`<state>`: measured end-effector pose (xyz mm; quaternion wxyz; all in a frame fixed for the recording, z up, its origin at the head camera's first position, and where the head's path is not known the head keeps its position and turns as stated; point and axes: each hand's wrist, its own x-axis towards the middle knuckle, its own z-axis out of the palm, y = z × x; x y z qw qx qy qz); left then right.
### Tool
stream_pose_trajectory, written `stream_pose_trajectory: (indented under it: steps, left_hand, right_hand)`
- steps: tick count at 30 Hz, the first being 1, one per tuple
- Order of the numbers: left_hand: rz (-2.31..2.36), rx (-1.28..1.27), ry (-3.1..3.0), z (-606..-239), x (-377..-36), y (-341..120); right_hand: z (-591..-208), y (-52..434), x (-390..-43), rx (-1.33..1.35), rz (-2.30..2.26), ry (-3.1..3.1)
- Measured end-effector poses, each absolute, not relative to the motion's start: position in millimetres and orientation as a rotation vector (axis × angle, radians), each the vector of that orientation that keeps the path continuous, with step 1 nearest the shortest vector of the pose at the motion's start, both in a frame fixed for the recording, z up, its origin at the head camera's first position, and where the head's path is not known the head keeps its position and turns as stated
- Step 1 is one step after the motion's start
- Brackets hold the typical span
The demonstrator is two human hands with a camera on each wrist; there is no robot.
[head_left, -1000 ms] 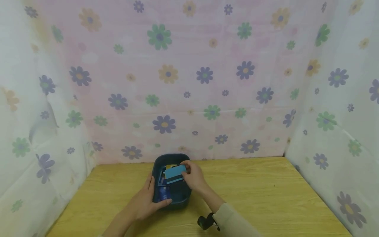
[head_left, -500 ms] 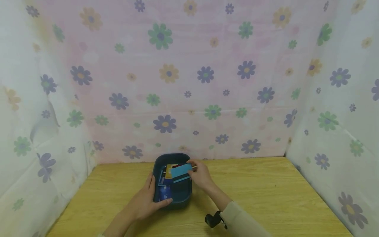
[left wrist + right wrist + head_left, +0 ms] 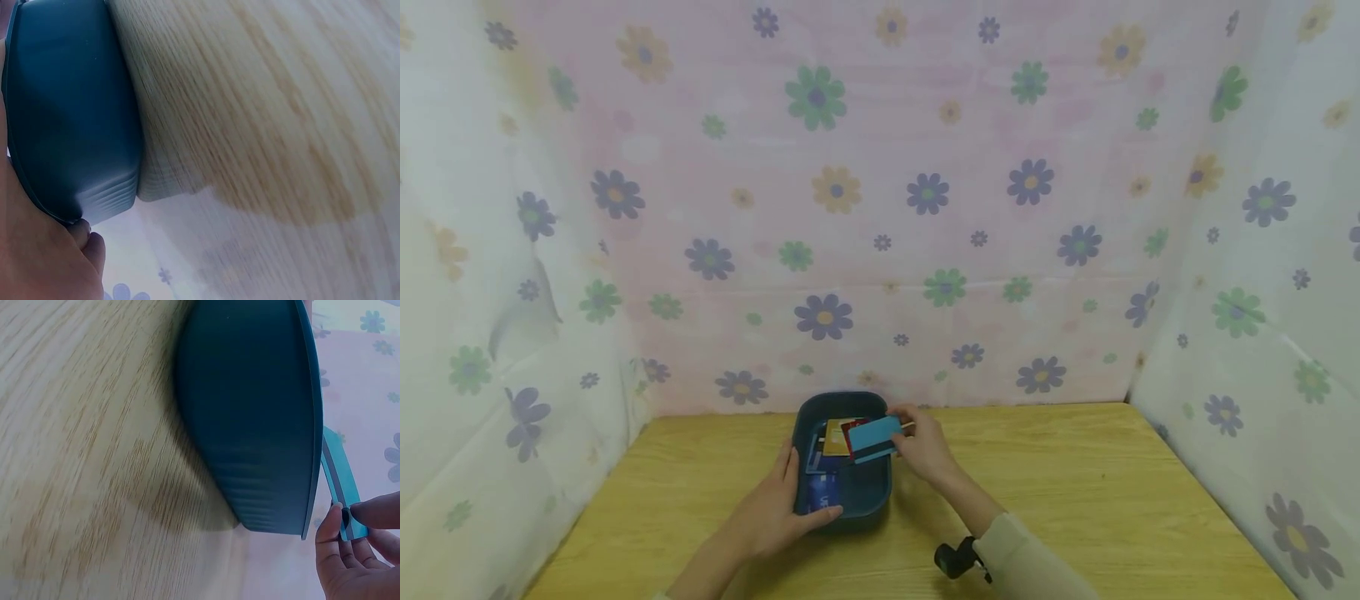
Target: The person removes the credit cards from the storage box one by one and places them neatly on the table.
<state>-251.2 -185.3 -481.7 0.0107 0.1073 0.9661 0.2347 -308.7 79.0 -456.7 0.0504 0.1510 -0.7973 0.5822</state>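
Note:
A dark blue-green plastic bin [image 3: 867, 487] stands on the table with several cards inside. My left hand [image 3: 767, 510] grips its left side, the thumb over the near rim. My right hand [image 3: 928, 450] pinches a light-blue card with a dark stripe [image 3: 872, 433] above the bin's right rim. Just behind that card shows a red card [image 3: 848, 432]; whether it is held too, I cannot tell. Inside the bin lie a gold card [image 3: 835, 442] and a blue card with white letters [image 3: 822, 492]. In the right wrist view, the thumb and fingers hold the striped card [image 3: 340, 478] beyond the bin wall.
The wood-grain table [image 3: 1037, 483] extends to both sides of the bin. A flower-print cloth [image 3: 925, 250] rises behind the table and at both sides. A black device [image 3: 955, 558] sits at my right sleeve [image 3: 1030, 550].
My right hand has moved to the right with the light-blue card, uncovering more of the gold and red cards. My left hand keeps its grip on the bin. The head view has shifted slightly.

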Motion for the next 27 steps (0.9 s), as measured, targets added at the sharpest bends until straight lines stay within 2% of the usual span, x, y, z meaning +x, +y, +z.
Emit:
stream_pose_trajectory:
  steps: [27]
  left_hand:
    - [0.741,0.347,3.015,-480,-249,-186]
  right_hand:
    - [-459,129,-315,0.358,1.772,-2.407]
